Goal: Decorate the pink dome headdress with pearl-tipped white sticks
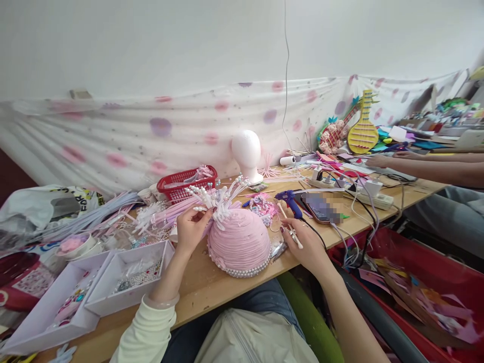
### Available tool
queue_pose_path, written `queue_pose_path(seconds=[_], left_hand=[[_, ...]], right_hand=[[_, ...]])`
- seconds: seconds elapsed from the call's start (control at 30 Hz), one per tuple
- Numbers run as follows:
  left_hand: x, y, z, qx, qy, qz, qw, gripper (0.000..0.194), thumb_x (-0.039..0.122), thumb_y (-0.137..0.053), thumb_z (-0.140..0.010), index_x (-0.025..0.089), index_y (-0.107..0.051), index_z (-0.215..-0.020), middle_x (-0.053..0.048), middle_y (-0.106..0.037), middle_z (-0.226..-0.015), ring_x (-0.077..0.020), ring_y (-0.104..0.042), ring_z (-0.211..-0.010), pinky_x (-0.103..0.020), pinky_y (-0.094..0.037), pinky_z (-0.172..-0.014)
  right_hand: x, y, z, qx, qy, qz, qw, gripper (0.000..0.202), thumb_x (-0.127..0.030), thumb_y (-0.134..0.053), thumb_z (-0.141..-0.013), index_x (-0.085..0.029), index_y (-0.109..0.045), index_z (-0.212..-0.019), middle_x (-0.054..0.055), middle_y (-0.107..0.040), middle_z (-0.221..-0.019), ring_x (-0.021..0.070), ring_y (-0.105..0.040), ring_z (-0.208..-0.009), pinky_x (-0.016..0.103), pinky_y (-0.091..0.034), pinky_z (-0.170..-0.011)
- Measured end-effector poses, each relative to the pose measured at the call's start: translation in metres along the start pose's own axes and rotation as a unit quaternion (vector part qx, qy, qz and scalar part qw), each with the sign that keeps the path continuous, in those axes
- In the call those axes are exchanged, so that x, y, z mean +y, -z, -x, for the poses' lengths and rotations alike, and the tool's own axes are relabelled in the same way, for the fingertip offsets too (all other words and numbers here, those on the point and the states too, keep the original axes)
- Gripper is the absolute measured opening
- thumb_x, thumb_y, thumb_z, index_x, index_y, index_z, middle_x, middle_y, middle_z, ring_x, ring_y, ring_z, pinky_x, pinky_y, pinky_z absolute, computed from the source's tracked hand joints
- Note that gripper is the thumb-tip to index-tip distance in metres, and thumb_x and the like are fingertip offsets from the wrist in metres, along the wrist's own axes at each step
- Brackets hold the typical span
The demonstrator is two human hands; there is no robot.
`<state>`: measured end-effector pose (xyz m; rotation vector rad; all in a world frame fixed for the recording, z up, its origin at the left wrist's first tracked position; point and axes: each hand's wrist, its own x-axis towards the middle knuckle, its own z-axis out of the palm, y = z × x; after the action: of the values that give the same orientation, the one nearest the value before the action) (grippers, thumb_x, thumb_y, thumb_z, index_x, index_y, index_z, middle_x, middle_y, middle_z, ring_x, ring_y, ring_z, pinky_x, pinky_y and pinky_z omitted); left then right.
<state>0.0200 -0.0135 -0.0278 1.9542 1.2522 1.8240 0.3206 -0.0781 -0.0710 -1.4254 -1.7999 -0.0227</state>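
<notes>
A pink dome wrapped in fuzzy strands stands on the table, its lower rim edged with pearl beads. White fuzzy loops and pearl-tipped stems rise in a cluster from its top left. My left hand is at that cluster, fingertips pinched together on a pearl-tipped stem. To the right of the dome, my right hand has its fingers curled around a slim white stick-like tool; its exact kind is unclear. A blue glue gun lies just beyond this hand. Near the dome's right edge lies a metallic tool.
White boxes of beads stand at left. Behind are a red basket and a white foam head. A phone, power strips and cables lie right. Another person's arm reaches in. A red bin holds scraps.
</notes>
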Motion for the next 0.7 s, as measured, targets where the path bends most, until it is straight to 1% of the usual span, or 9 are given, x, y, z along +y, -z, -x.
queue_pose_path(seconds=[0.07, 0.17, 0.27, 0.4, 0.5, 0.57, 0.63, 0.67, 0.7], left_hand=[[0.000, 0.000, 0.000, 0.000, 0.001, -0.002, 1.000, 0.024, 0.036, -0.071, -0.076, 0.017, -0.064, -0.063, 0.000, -0.064, -0.064, -0.0109, -0.054, -0.057, -0.021, -0.042, -0.054], [-0.001, 0.000, 0.000, 0.000, -0.001, 0.003, 1.000, 0.025, 0.036, -0.071, -0.076, 0.017, -0.063, -0.062, 0.001, -0.062, -0.061, -0.0107, -0.052, -0.056, -0.021, -0.042, -0.054], [-0.001, 0.000, 0.000, -0.003, 0.003, 0.007, 1.000, 0.025, 0.036, -0.072, -0.076, 0.017, -0.063, -0.062, 0.001, -0.063, -0.061, -0.0112, -0.053, -0.056, -0.022, -0.043, -0.055], [0.001, 0.000, 0.000, -0.002, 0.004, 0.013, 1.000, 0.022, 0.035, -0.072, -0.076, 0.017, -0.065, -0.065, 0.000, -0.064, -0.062, -0.0113, -0.054, -0.056, -0.022, -0.043, -0.056], [0.005, 0.000, -0.001, 0.000, 0.001, 0.008, 1.000, 0.022, 0.034, -0.073, -0.075, 0.017, -0.065, -0.063, 0.000, -0.064, -0.062, -0.0112, -0.054, -0.056, -0.023, -0.043, -0.056], [0.009, 0.000, -0.002, 0.002, 0.005, 0.004, 1.000, 0.023, 0.033, -0.073, -0.074, 0.017, -0.064, -0.061, 0.001, -0.062, -0.058, -0.0108, -0.053, -0.054, -0.023, -0.041, -0.055], [0.011, 0.000, -0.003, -0.001, 0.011, 0.009, 1.000, 0.024, 0.033, -0.073, -0.074, 0.017, -0.063, -0.058, 0.002, -0.060, -0.055, -0.0103, -0.051, -0.052, -0.023, -0.040, -0.053], [0.012, 0.000, -0.003, -0.004, 0.013, 0.012, 1.000, 0.025, 0.033, -0.072, -0.074, 0.017, -0.063, -0.057, 0.002, -0.060, -0.055, -0.0101, -0.051, -0.051, -0.022, -0.040, -0.053], [0.013, 0.000, -0.004, -0.007, 0.015, 0.015, 1.000, 0.025, 0.034, -0.072, -0.074, 0.017, -0.063, -0.057, 0.002, -0.060, -0.055, -0.0101, -0.051, -0.051, -0.022, -0.039, -0.052]], right_hand=[[-0.002, 0.003, 0.003, -0.005, 0.012, -0.009, 1.000, 0.031, -0.035, -0.044, -0.094, -0.016, -0.059, -0.112, 0.015, -0.070, -0.109, 0.0290, -0.064, -0.103, 0.043, -0.049, -0.089], [-0.006, 0.009, 0.006, -0.010, -0.011, -0.020, 1.000, 0.034, -0.037, -0.040, -0.096, -0.016, -0.059, -0.114, 0.016, -0.068, -0.113, 0.0304, -0.062, -0.107, 0.047, -0.046, -0.092], [-0.011, 0.014, 0.010, -0.001, -0.047, -0.052, 0.998, 0.035, -0.038, -0.035, -0.098, -0.017, -0.061, -0.111, 0.012, -0.070, -0.101, 0.0277, -0.064, -0.096, 0.043, -0.047, -0.085], [-0.022, 0.019, 0.019, 0.082, -0.072, -0.109, 0.988, 0.027, -0.040, -0.042, -0.096, -0.020, -0.060, -0.099, 0.005, -0.066, -0.079, 0.0224, -0.062, -0.074, 0.036, -0.046, -0.072], [-0.035, 0.027, 0.029, 0.148, -0.078, -0.207, 0.964, 0.019, -0.040, -0.051, -0.094, -0.023, -0.057, -0.089, 0.000, -0.056, -0.065, 0.0179, -0.054, -0.059, 0.031, -0.041, -0.060], [-0.047, 0.040, 0.036, 0.183, -0.056, -0.301, 0.934, 0.023, -0.039, -0.049, -0.095, -0.023, -0.056, -0.080, -0.002, -0.048, -0.057, 0.0153, -0.044, -0.050, 0.030, -0.034, -0.052], [-0.061, 0.055, 0.041, 0.191, 0.015, -0.377, 0.906, 0.036, -0.039, -0.041, -0.098, -0.023, -0.053, -0.067, -0.002, -0.043, -0.051, 0.0144, -0.037, -0.046, 0.030, -0.030, -0.052], [-0.069, 0.063, 0.043, 0.166, 0.053, -0.399, 0.900, 0.040, -0.038, -0.038, -0.099, -0.023, -0.053, -0.065, -0.002, -0.042, -0.050, 0.0144, -0.037, -0.045, 0.031, -0.030, -0.052], [-0.077, 0.068, 0.044, 0.116, 0.086, -0.403, 0.904, 0.039, -0.036, -0.037, -0.099, -0.023, -0.054, -0.066, -0.002, -0.044, -0.049, 0.0147, -0.039, -0.045, 0.031, -0.030, -0.052]])
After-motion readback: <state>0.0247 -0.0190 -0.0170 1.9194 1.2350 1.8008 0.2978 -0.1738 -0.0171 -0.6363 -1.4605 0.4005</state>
